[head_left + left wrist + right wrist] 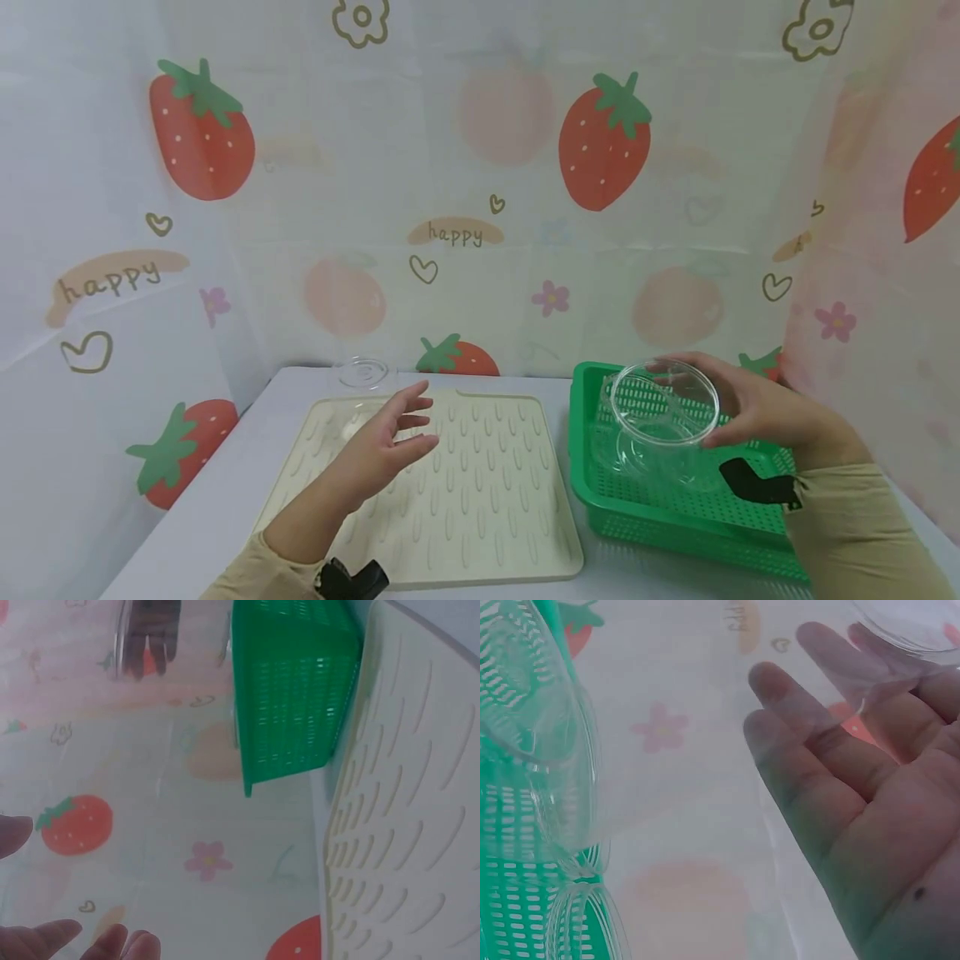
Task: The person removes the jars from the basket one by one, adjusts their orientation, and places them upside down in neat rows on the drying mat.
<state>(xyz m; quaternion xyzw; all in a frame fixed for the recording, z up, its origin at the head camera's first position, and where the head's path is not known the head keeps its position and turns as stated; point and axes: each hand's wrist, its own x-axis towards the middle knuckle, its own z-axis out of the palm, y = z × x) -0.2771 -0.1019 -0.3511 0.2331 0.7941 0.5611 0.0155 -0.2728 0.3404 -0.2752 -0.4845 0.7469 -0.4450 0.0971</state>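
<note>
a clear plastic bowl (663, 404) is held up in the right hand (757, 408), tilted so its open rim faces the person, just above the green perforated basket (600, 492). the right hand's fingers wrap round the bowl's far side and show through the clear wall; in the right wrist view the palm (885, 825) and fingers look fairly straight behind clear plastic. below the held bowl, more clear bowls (637, 454) lie stacked inside the basket, seen again at the left edge of the right wrist view (532, 750).

the left hand (386, 446) hovers over the cream drying mat (487, 500), well to the left of the basket, with its fingers spread and relaxed, holding nothing; only its fingertips (52, 937) show in the left wrist view. beyond that hand, at the mat's far left corner, another clear bowl (362, 375) sits upside down on the white desk (187, 533). the mat and the basket lie side by side on the desk, their near edges close together. a cloth backdrop with strawberries (603, 142) hangs behind and beside both hands.
</note>
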